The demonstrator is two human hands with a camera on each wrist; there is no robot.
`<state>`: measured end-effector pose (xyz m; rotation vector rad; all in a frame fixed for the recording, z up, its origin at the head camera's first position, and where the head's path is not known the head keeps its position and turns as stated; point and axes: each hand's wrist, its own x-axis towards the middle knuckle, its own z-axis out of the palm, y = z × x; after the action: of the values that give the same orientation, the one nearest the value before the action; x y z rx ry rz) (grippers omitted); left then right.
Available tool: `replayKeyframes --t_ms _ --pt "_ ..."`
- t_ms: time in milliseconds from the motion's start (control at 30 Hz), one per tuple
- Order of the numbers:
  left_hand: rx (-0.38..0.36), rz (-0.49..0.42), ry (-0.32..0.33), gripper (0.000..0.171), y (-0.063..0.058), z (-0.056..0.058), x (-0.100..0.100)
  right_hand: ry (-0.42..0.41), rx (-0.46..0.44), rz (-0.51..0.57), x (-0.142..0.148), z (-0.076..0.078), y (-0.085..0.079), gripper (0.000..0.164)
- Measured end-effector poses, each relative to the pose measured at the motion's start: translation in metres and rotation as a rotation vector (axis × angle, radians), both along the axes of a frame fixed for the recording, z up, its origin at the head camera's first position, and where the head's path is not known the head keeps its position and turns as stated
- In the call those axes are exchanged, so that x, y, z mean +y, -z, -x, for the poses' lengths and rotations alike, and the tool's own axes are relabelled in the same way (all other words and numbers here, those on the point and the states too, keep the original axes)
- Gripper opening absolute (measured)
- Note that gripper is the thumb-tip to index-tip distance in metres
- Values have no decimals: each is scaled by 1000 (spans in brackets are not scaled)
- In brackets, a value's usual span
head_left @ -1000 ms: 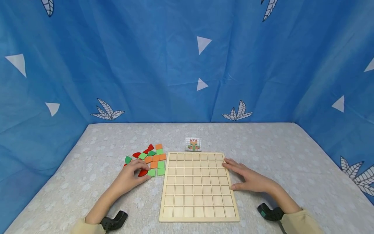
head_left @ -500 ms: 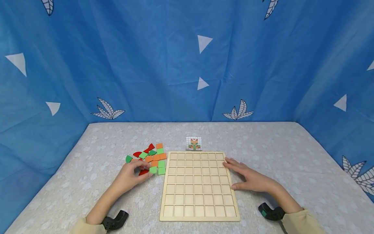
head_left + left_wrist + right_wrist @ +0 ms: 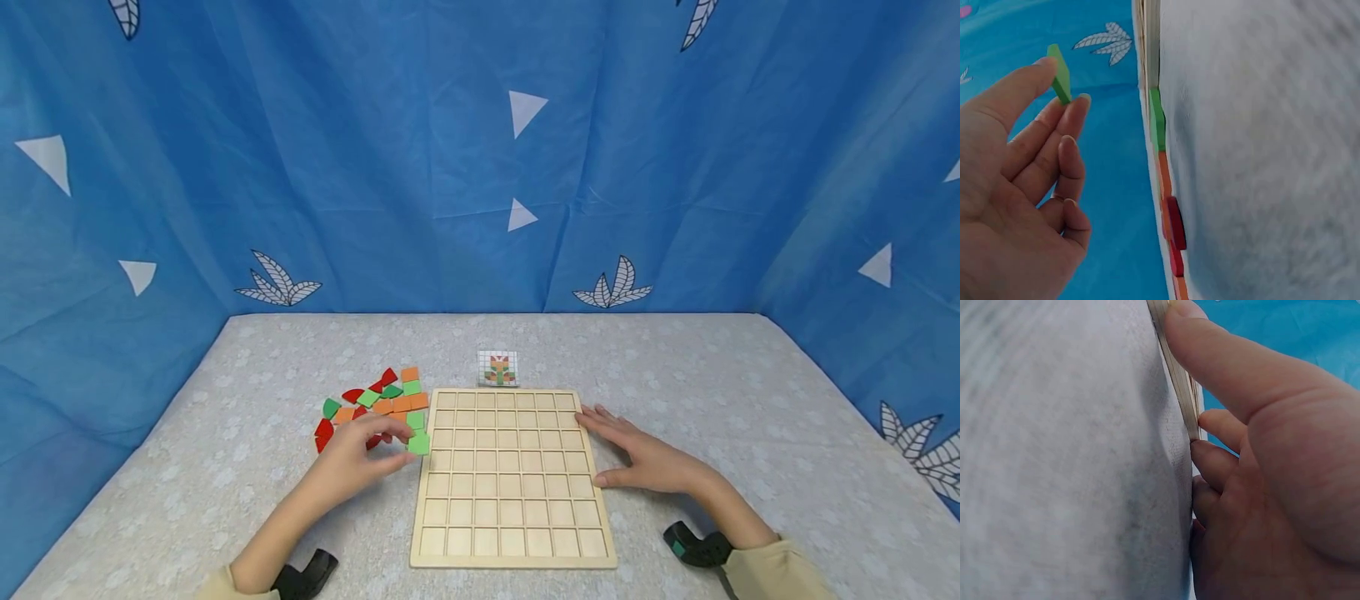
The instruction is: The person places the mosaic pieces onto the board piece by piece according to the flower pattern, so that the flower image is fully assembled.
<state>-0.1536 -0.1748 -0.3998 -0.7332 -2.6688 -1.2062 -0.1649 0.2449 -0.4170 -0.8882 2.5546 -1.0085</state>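
Note:
Between thumb and fingertips, my left hand (image 3: 352,462) pinches a light green square tile (image 3: 1060,74), raised off the table in the left wrist view. In the head view this tile overlaps the left edge of the wooden grid board (image 3: 512,562). My right hand (image 3: 648,458) rests along the board's right edge, its thumb and fingertips touching the frame (image 3: 1177,381). The board's square cells hold no tiles. Loose orange square tiles (image 3: 418,401), red tiles (image 3: 351,396) and green tiles (image 3: 331,407) lie left of the board, some hidden behind my left hand.
A small pattern card (image 3: 497,368) with a coloured figure on a grid stands just beyond the board. Grey patterned cloth (image 3: 675,367) covers the table. Blue curtains (image 3: 375,167) enclose the back and both sides.
My left hand has picked the green square tile up from the pile and moved it right to the board's left edge. The right hand stays at the board's right edge.

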Motion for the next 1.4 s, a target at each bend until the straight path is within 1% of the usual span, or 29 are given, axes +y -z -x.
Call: replayKeyframes --t_ms 233,367,533,733,800,900,967,1033,1133,1167,1267,1400 --pt "26 24 67 23 -10 -10 18 4 13 -1 1 0 2 83" --pt "44 25 85 23 -15 -14 26 7 23 -4 0 1 3 83" --pt "15 16 122 21 -16 -19 35 0 18 -14 0 3 4 83" --pt "-9 4 201 20 -16 -27 54 -33 0 -14 0 6 3 83" --pt "-19 -4 226 19 -15 -29 60 -42 -2 -14 1 6 3 83" --pt "-27 -24 246 18 -11 -31 68 -47 -3 -12 2 6 2 83" --pt "2 -29 256 18 -8 -34 72 -50 -3 -11 2 6 2 83" --pt "20 -22 257 17 -5 -37 77 -52 -1 -11 1 6 2 83" --pt "26 -6 249 18 -2 -43 84 -55 2 -10 1 6 2 83" --pt "4 -2 245 18 -2 -45 87 -54 3 -13 1 6 2 83" --pt "-18 -16 248 18 2 -50 93 -51 3 -7 1 6 2 83" --pt "-12 -47 247 18 8 -52 98 -50 6 -2 1 5 2 83"
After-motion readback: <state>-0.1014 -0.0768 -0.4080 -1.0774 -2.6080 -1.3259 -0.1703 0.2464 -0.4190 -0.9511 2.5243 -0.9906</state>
